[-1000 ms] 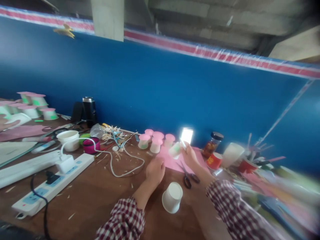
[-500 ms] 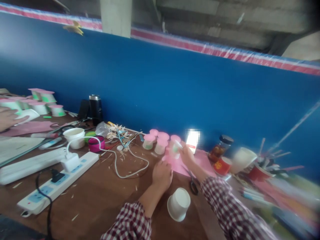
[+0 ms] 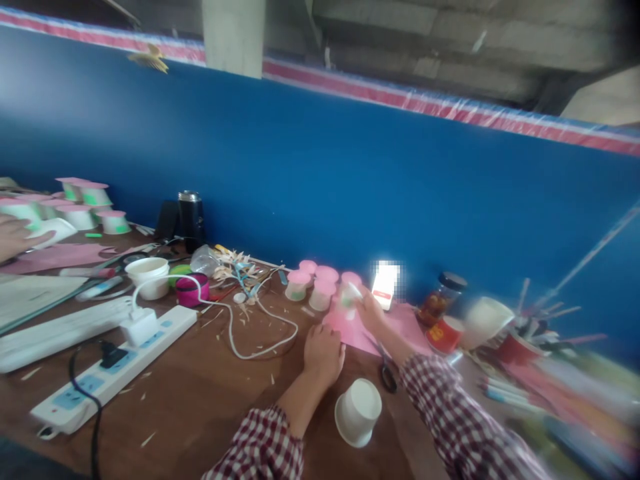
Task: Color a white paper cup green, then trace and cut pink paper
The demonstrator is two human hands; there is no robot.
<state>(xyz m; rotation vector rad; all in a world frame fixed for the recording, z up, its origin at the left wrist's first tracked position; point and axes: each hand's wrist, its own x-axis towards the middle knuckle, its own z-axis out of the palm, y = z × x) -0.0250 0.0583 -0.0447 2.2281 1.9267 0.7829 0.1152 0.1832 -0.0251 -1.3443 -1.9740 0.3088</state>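
Note:
My right hand (image 3: 371, 311) reaches forward and grips a small white cup with a pink lid (image 3: 350, 293), setting it beside several like cups (image 3: 310, 283) near the blue wall. My left hand (image 3: 324, 352) rests in a loose fist on the brown table at the edge of a pink paper sheet (image 3: 367, 327); nothing shows in it. An overturned white paper cup (image 3: 358, 412) lies between my forearms. Black scissors (image 3: 387, 373) lie on the table just under my right wrist.
A lit phone (image 3: 385, 285) leans on the wall. A jar (image 3: 435, 300), red cups and pens crowd the right. White power strips (image 3: 107, 377), a charger cable (image 3: 250, 333), a white bowl (image 3: 148, 275) and a black flask (image 3: 191, 217) stand left. Another person's hand (image 3: 15, 237) works at far left.
My right hand has carried the pink-lidded cup leftward and down toward the group of cups. My left hand has stayed on the table. The view shifted slightly right.

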